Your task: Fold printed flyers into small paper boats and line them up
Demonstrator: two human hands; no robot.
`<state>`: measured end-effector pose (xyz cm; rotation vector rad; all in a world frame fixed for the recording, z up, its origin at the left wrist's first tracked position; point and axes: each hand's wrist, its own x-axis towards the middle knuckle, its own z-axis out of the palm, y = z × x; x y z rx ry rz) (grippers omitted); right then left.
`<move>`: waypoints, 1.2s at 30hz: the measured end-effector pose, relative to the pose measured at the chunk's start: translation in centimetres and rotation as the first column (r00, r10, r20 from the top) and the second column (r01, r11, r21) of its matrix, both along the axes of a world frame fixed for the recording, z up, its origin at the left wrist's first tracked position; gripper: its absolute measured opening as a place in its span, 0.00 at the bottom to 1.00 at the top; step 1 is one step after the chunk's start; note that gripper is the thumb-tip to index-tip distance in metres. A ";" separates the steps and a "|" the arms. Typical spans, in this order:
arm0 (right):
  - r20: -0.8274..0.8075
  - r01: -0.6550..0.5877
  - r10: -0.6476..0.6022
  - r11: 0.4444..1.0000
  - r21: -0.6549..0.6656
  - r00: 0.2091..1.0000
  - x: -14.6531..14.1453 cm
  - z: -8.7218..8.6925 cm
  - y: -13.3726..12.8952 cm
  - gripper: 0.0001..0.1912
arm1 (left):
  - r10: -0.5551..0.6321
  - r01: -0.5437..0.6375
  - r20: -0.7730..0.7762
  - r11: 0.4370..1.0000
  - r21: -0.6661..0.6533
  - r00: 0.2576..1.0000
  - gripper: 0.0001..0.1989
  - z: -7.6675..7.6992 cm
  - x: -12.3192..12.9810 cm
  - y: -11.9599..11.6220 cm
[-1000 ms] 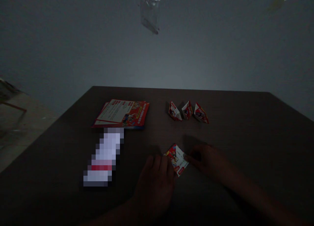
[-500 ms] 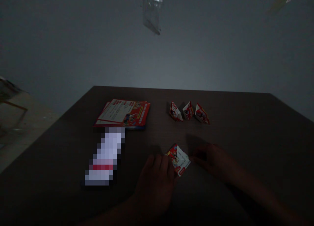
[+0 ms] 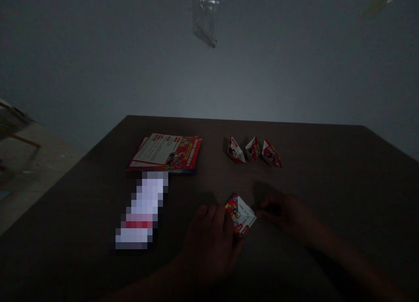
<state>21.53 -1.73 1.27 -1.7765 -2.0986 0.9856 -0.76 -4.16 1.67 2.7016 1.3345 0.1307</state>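
A small square of folded printed paper, red on the left and white with print on the right, lies on the dark table in front of me. My left hand covers its left part, fingers curled together and pressing on it. My right hand is at its right corner, with thumb and forefinger pinched there. Part of the paper is hidden under my left hand. Beyond it stand three folded paper pieces in a row: a left one, a middle one and a right one.
A stack of printed red and white sheets lies at the far left of the table. Nearer stands a pixelated pale oblong thing. A clear plastic bag hangs on the wall behind. The light is dim.
The folded paper's right part has shifted slightly, with more of its lower red label showing. Both hands stay close to where they were. The whole view has moved slightly.
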 end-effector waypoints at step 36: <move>-0.270 -0.148 0.265 0.910 0.386 0.926 -0.4 -1.1 0.0 0.09 | -0.011 0.017 0.202 0.999 -0.027 0.979 0.23 -0.5 -1.5 1.1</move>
